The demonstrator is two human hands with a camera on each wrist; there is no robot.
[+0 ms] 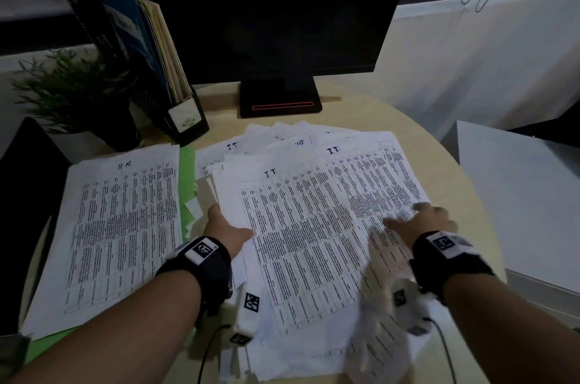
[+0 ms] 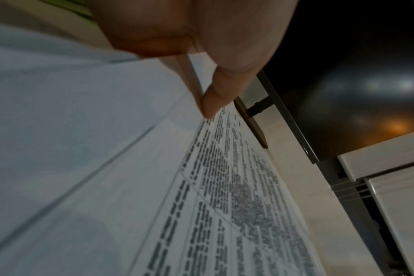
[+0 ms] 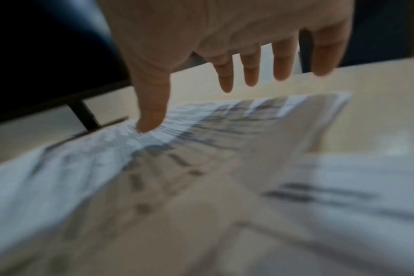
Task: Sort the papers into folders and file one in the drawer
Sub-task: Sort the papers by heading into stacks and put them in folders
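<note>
Head view: my left hand (image 1: 224, 231) pinches the near IT sheet's (image 1: 301, 245) left edge; my right hand (image 1: 422, 222), fingers spread, thumb on the right IT sheet (image 1: 376, 176).

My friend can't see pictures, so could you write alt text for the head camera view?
A person's left hand and right hand rest on a loose spread of printed sheets marked "IT" on a round desk. To the left, a sheet marked "HR" lies on a green folder; behind stand a potted plant, a file holder and a dark monitor.
</note>
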